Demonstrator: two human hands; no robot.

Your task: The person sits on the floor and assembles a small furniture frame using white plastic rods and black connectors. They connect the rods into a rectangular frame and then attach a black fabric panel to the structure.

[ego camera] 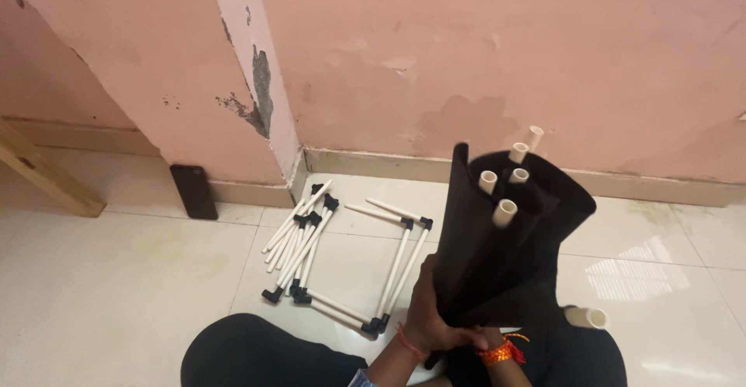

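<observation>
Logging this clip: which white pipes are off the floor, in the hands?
The white pipes standing inside the rolled black fabric; the other pipes, with black connectors, lie flat on the tiled floor.

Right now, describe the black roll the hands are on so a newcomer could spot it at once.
Start at the pink wall, then drop to the pale tiled floor in front of it. Nearest the camera, the left hand and right hand clasp the base of the black fabric roll, standing upright. Unlike the loose white pipes lying flat beside it, it has white pipe ends poking from its top.
</observation>
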